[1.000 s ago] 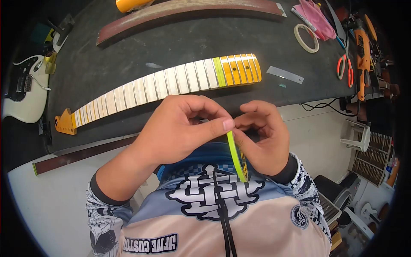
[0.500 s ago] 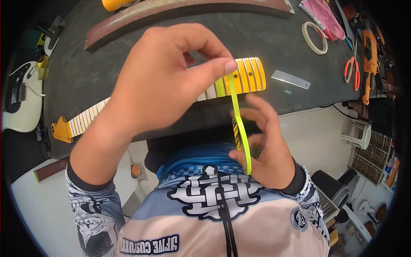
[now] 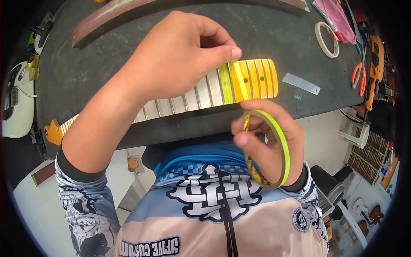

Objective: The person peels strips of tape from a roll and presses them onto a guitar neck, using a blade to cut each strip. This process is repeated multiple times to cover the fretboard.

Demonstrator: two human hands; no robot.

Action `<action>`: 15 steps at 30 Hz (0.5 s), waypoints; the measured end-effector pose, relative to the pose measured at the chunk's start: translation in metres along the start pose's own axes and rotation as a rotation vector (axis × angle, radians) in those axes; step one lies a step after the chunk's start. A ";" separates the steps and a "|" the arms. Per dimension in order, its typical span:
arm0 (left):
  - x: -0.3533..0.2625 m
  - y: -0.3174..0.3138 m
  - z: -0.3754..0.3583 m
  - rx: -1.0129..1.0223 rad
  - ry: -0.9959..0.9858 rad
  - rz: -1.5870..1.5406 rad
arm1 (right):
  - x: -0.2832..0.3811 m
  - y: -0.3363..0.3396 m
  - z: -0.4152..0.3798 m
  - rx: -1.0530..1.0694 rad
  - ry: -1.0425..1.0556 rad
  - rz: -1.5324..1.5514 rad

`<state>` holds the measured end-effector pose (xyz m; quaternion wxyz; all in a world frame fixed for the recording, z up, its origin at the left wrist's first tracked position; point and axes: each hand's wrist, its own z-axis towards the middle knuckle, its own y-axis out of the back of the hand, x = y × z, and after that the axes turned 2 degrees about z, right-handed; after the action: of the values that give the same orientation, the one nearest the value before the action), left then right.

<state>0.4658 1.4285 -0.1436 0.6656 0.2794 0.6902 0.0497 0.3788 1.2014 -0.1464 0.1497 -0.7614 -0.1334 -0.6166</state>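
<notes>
A guitar neck (image 3: 192,100) lies across the dark table, its headstock at the left and its bare yellow end at the right. Most of its fretboard carries grey-white strips between the frets. My left hand (image 3: 175,55) pinches the upper end of a thin yellow-green tape strip (image 3: 241,79) at the neck's top edge. From there the strip crosses the yellow wood towards my right hand (image 3: 278,145), which holds the tape roll (image 3: 285,150) just below the neck. Beside the strip, wider green tape (image 3: 225,83) covers part of the board.
A long brown beam (image 3: 128,17) lies at the back. To the right are a metal blade (image 3: 301,83), a masking tape roll (image 3: 326,39), orange-handled scissors (image 3: 358,79) and a pink cloth (image 3: 336,17). A white guitar body (image 3: 21,107) stands at the left.
The tape strip now lies down across the fretboard. My right hand has come up close to the neck's lower edge, and the roll has turned to show its ring. The view has shifted slightly.
</notes>
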 end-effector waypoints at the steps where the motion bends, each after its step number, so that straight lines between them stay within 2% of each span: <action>1: 0.001 -0.001 0.001 0.013 0.016 -0.011 | -0.004 -0.001 0.002 -0.042 0.033 -0.034; 4: 0.002 -0.001 0.001 0.011 0.028 -0.007 | -0.009 -0.009 0.010 -0.168 0.075 -0.052; 7: 0.004 -0.002 0.001 -0.003 0.071 -0.007 | -0.013 -0.011 0.010 -0.129 0.168 -0.194; 11: 0.003 0.000 0.001 0.007 0.118 -0.043 | -0.014 -0.012 0.009 -0.176 0.075 -0.088; 15: 0.001 0.000 0.001 0.023 0.153 -0.094 | -0.013 -0.009 0.012 -0.144 0.105 -0.183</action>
<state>0.4670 1.4283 -0.1445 0.6092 0.2497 0.7520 0.0318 0.3835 1.2140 -0.1611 0.0446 -0.7217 -0.1495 -0.6744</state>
